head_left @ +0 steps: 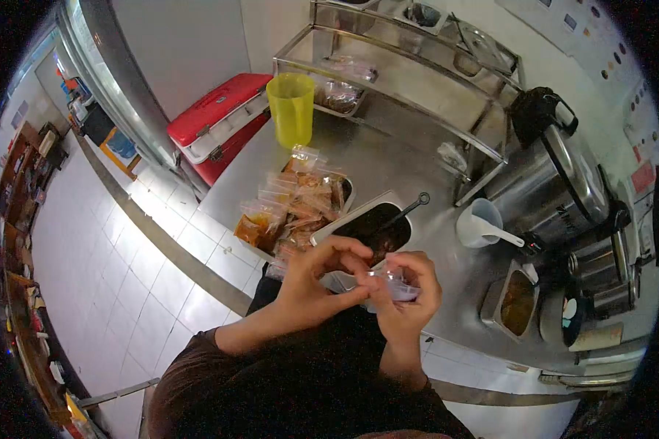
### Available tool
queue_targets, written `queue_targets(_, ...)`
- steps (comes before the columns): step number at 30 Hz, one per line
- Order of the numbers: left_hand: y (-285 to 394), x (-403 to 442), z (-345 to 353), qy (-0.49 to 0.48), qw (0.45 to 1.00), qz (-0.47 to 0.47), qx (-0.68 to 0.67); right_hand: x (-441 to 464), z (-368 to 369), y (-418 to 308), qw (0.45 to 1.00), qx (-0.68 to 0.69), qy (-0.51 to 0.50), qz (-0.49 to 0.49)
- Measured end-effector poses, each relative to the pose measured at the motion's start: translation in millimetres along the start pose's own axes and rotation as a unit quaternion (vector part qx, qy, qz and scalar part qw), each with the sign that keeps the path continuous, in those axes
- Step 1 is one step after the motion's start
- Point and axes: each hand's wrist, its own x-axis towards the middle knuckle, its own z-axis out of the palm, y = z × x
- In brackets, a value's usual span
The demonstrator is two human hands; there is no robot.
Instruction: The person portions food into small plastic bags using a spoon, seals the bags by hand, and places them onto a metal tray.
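Beyond the hands, the dark-filled steel pan (366, 227) blocks the way, its ladle handle (406, 211) jutting up and rightward. Left of it, filled plastic bags (300, 201) crowd that side. Rightward, bare steel tabletop (439, 256) gives passage until the white measuring jug (479, 222) and the smaller steel pan (518, 304).

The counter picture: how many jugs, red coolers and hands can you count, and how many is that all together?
Plastic jugs: 2, a tall yellow plastic jug and a white plastic jug
Red-and-white hard cooler: 1
Bare hands: 2, the left hand and the right hand
Total: 5
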Motion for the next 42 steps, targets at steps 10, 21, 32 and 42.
queue_targets(10,-12,7,-12,-0.001,0.994,0.077,-0.083,9,-8,-8,0.995,-0.031,-0.076,-0.059)
queue_targets(21,7,17,-19,-0.193,0.979,0.03,-0.049,8,-31,7,0.992,0.099,-0.018,0.075)
queue_targets(32,1,14,-48,-0.175,0.985,-0.004,-0.007,19,-22,-7,0.979,0.039,-0.007,0.202)
queue_targets(42,12,6,-28,0.017,0.992,0.029,0.122,-3,2,-22,0.992,-0.111,-0.065,0.003)
